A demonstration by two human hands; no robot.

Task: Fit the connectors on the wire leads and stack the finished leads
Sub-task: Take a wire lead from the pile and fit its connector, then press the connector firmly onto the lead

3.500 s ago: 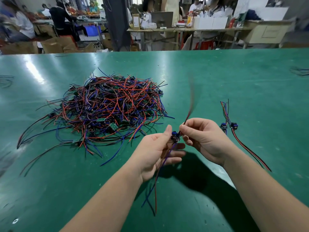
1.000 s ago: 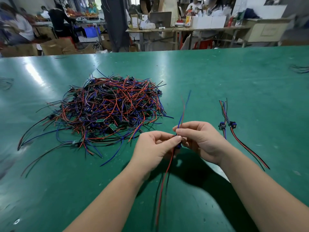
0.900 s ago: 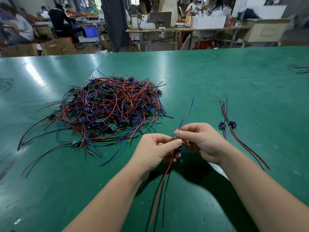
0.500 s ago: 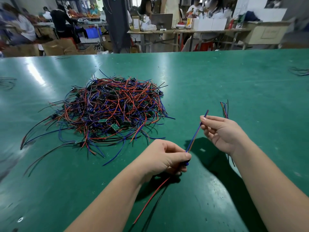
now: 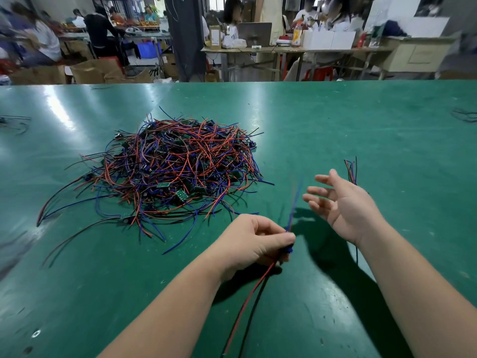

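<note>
My left hand (image 5: 254, 240) pinches a wire lead (image 5: 247, 301) at its small blue connector (image 5: 288, 250). Red and black wires trail from it toward me, and blurred blue and red ends stick up past my fingers. To the right, my right hand (image 5: 340, 205) hovers with fingers spread and holds nothing. A big tangled pile of red, blue and black leads (image 5: 170, 171) lies on the green table (image 5: 387, 140), left of centre. The finished leads (image 5: 351, 169) lie behind my right hand, mostly hidden by it.
Loose wires lie at the table's far left edge (image 5: 14, 122) and far right edge (image 5: 464, 116). Beyond the table, people sit at other benches with boxes and a laptop.
My right hand let go of the lead's upper wires and opened. The left hand keeps its pinch on the connector, and the free ends now swing blurred above it.
</note>
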